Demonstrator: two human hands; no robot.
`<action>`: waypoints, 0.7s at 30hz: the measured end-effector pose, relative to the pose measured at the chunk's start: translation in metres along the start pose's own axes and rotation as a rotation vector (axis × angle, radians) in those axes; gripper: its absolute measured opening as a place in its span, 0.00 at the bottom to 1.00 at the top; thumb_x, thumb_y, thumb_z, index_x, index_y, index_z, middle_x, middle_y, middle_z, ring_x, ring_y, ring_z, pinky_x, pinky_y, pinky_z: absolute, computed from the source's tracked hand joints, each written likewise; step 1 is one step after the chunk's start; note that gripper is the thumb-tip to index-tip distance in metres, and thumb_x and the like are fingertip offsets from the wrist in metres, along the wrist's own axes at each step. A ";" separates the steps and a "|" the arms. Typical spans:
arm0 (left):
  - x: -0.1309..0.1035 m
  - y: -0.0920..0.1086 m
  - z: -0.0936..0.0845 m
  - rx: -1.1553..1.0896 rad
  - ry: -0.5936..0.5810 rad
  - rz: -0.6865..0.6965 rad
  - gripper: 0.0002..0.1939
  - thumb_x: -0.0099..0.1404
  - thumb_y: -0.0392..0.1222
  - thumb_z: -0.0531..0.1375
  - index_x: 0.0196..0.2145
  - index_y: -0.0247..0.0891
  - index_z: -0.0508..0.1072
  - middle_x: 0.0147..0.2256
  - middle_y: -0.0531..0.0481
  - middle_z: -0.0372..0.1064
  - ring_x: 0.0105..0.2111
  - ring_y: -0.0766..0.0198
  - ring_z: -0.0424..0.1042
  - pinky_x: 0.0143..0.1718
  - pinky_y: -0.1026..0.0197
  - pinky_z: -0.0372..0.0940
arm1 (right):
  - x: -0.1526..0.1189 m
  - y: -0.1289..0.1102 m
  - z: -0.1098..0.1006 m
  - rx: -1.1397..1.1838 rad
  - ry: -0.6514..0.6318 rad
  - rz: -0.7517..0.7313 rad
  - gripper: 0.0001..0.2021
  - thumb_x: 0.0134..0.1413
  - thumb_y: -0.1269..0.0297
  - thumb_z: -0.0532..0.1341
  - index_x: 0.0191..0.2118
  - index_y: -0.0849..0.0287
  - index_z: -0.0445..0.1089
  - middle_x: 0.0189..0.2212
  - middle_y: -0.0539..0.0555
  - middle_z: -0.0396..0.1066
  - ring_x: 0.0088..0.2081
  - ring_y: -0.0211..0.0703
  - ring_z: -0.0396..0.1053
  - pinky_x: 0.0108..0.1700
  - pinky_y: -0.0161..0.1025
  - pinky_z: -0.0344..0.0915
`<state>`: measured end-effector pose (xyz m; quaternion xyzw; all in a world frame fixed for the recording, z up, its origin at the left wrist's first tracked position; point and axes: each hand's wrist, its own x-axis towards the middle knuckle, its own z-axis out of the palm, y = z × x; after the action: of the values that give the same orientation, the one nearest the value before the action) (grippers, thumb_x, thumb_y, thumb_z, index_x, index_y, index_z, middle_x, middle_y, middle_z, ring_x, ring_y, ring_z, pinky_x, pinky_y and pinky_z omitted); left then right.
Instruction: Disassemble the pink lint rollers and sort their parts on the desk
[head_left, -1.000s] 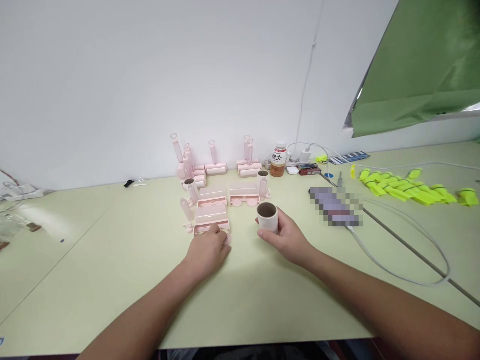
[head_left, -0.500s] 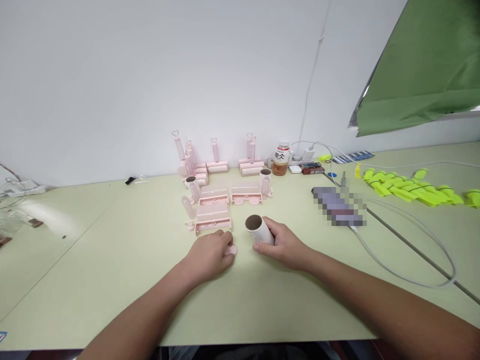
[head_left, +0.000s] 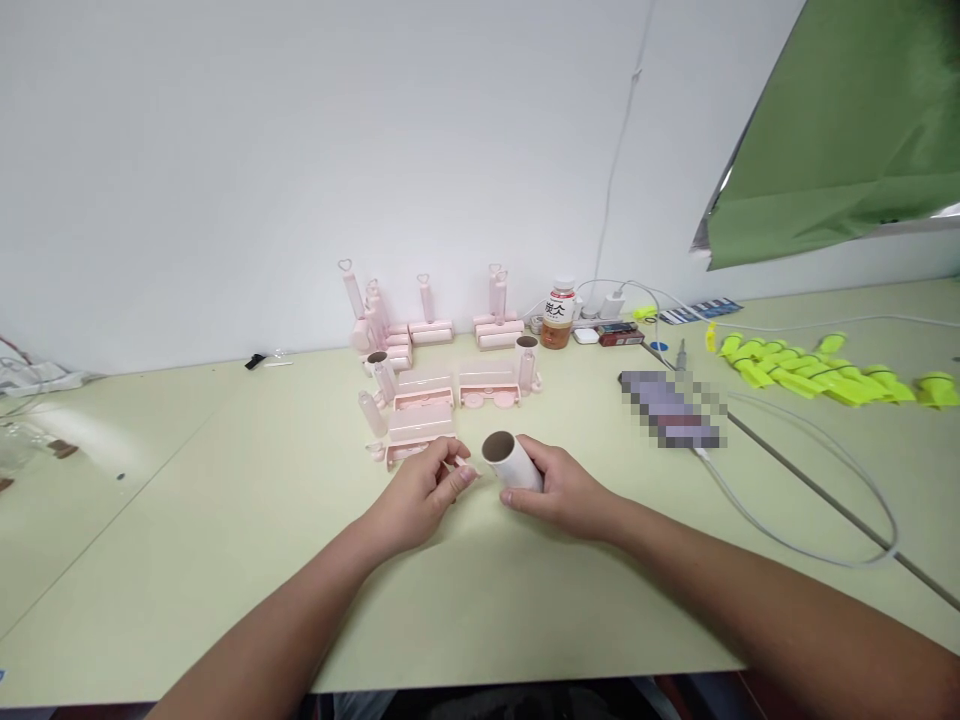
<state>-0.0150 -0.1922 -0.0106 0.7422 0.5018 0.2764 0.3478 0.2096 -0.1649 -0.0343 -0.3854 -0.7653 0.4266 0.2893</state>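
My right hand is wrapped round a white roll with a hollow cardboard core, tilted so that its open end faces up and left. Just left of the roll, my left hand pinches a small pink piece between thumb and fingers; most of that piece is hidden. Beyond my left hand lies an open pink case with a clear cover, partly behind the fingers. Two more open pink cases lie behind it, with clear pinkish tubes beside them.
Pink lint-roller-like pieces stand along the wall, near a drink bottle. At right are a blurred phone with a white cable, a screwdriver-like tool and several bright yellow items. A power strip sits far left.
My left hand has lifted the small pink piece off the table and turned it up near the roll's open end. My right hand still holds the roll, nearly in place.
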 end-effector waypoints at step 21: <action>-0.001 -0.013 0.010 -0.048 0.143 0.223 0.14 0.67 0.47 0.57 0.48 0.41 0.71 0.42 0.48 0.74 0.37 0.63 0.73 0.34 0.63 0.69 | -0.001 -0.006 0.001 -0.192 -0.117 -0.005 0.13 0.50 0.60 0.64 0.41 0.58 0.66 0.33 0.49 0.69 0.31 0.40 0.64 0.32 0.35 0.58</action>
<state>-0.0148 -0.1919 -0.0275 0.7632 0.4331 0.3772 0.2961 0.2078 -0.1682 -0.0300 -0.3841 -0.8191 0.3724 0.2070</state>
